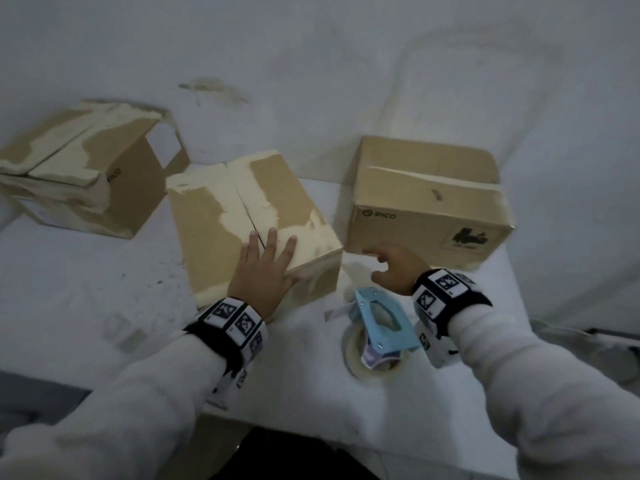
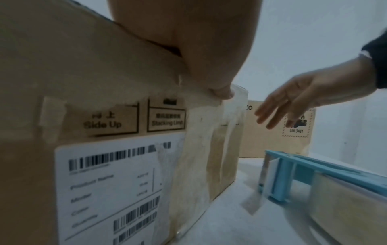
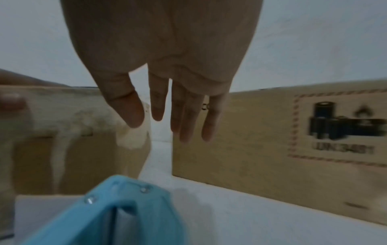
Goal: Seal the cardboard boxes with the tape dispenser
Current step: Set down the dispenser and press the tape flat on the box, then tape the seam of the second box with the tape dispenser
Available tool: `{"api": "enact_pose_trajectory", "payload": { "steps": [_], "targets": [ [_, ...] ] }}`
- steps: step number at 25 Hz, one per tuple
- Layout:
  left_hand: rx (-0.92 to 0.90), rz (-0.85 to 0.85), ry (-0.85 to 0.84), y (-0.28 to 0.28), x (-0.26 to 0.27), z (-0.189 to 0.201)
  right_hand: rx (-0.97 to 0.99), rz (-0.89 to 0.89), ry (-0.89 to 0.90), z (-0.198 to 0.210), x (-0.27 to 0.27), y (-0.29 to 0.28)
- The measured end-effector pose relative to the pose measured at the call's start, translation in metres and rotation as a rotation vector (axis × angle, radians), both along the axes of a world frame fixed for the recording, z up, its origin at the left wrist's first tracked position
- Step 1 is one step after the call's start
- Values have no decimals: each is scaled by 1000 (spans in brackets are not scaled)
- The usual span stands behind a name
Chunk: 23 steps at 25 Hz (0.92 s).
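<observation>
Fingers of the left hand (image 1: 264,271) lie straight and spread on top of the middle cardboard box (image 1: 242,216), palm near its front edge and thumb hooked over the near corner, pressing down rather than gripping. Nearer the person than that box, and just to its right, the blue tape dispenser (image 1: 379,323) lies on the white table (image 1: 104,271), touched by neither hand, a short tail of tape sticking out at its far end. Right above the dispenser's far end the right hand (image 1: 394,271) hangs empty, fingers loose and slightly parted, in the gap between the middle box and the right-hand PICO box (image 1: 426,202).

Beyond the middle box to its left, a third box (image 1: 79,174) sits near the wall, its top torn and lifted.

My reading is that the middle box is being steadied for sealing: its centre seam shows open, with only torn remnants of old tape. The next move calls for the right hand to drop back onto the dispenser, grip its handle, and bring the tape tail to one end of the seam while the left hand keeps the flaps flat.
</observation>
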<state>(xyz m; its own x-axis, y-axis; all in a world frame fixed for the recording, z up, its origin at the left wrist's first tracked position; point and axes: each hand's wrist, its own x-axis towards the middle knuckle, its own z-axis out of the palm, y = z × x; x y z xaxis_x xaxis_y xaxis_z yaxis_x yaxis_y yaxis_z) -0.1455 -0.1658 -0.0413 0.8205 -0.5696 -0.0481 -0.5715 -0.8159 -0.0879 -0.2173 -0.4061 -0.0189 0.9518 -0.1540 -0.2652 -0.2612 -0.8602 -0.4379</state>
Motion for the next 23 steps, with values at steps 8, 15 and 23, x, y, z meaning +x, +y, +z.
{"api": "enact_pose_trajectory", "payload": {
  "steps": [8,15,23],
  "targets": [
    [-15,70,22,-20,-34,3,-303,74,482,-64,-61,-48],
    [-5,111,30,-20,-31,1,-287,152,436,-78,-60,-42],
    [-4,180,93,-2,4,9,-42,58,367,-54,-72,-54]
  ]
}}
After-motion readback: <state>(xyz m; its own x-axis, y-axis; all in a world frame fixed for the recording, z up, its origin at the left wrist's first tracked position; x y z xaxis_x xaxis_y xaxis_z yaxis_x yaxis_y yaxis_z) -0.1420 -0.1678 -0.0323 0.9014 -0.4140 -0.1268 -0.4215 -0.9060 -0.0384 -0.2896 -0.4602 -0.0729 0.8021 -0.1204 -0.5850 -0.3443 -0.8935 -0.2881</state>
